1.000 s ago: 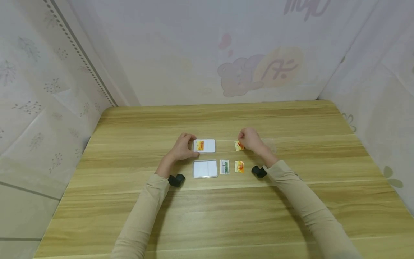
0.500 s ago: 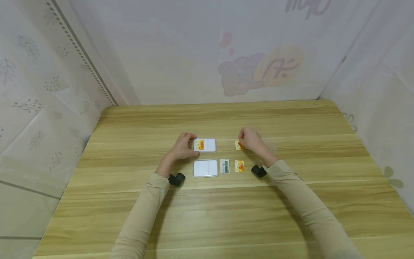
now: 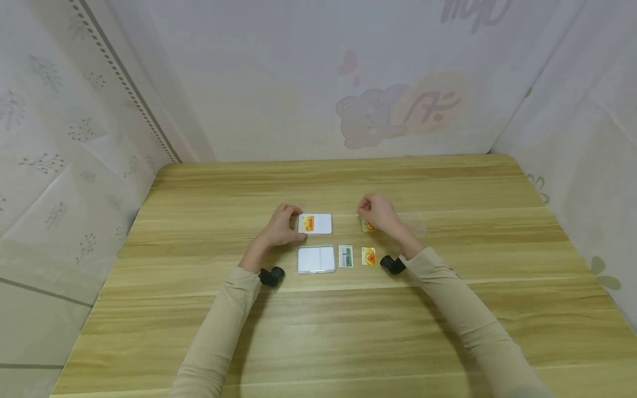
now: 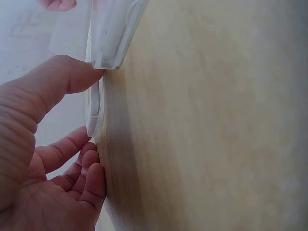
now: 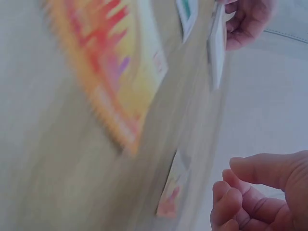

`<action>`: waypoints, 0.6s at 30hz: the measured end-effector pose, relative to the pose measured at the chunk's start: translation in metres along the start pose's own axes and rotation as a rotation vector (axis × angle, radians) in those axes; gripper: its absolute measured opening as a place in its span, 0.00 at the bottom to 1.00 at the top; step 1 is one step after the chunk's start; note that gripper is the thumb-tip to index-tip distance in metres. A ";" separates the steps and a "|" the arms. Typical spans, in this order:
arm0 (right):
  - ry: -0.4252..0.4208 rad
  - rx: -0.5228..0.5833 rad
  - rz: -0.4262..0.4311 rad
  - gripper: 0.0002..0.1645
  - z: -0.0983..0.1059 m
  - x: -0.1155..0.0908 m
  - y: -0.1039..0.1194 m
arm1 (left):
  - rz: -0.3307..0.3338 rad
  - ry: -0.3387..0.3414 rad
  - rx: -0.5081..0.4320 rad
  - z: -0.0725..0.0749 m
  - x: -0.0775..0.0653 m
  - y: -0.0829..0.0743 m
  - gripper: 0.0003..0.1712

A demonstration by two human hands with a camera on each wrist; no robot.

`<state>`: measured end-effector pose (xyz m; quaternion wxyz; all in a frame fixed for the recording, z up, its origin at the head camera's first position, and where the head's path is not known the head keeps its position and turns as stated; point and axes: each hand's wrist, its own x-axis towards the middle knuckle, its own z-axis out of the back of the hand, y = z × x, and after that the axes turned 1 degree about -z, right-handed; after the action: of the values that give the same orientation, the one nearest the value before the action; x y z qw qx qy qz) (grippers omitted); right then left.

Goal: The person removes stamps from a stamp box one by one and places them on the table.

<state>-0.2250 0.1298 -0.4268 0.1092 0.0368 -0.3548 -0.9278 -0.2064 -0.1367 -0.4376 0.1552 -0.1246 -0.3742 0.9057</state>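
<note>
My left hand (image 3: pixel 282 225) grips the left end of a flat clear case (image 3: pixel 323 224) with a white insert, thumb at its near edge and fingers at the far side. On that case's left half lies an orange-yellow stamp (image 3: pixel 308 223). In the left wrist view, the case's edge (image 4: pixel 95 103) shows between thumb and forefinger. My right hand (image 3: pixel 379 213) is over another yellow-red stamp (image 3: pixel 367 226), partly covering it in the head view. Its fingers are loosely curled, and the right wrist view shows nothing between them; the stamp (image 5: pixel 173 187) lies on the table beside them.
Nearer me lies a second clear case (image 3: pixel 316 260) with a white insert. Right of it are a green-and-white stamp (image 3: pixel 345 256) and a yellow-red stamp (image 3: pixel 368 256). A faint transparent sheet (image 3: pixel 418 224) lies right of my right hand. Patterned curtains border the wooden table (image 3: pixel 318 331).
My right hand has shifted slightly left and away from me, its fingertips leaving the yellow-red stamp, which stays on the table. My left hand keeps its hold on the case.
</note>
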 end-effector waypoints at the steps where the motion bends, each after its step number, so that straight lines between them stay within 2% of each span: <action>1: 0.004 0.015 -0.003 0.03 -0.001 0.000 0.002 | -0.002 -0.001 0.002 0.000 0.000 0.000 0.35; 12: 0.030 0.088 0.069 0.05 -0.010 0.003 0.019 | -0.012 -0.002 0.012 0.000 0.000 0.002 0.35; 18: 0.050 0.122 0.049 0.04 -0.016 0.007 0.026 | -0.006 -0.005 0.006 0.001 -0.001 0.000 0.35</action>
<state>-0.2243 0.0986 -0.4212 0.1382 0.0576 -0.4085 -0.9004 -0.2059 -0.1375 -0.4373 0.1573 -0.1208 -0.3725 0.9066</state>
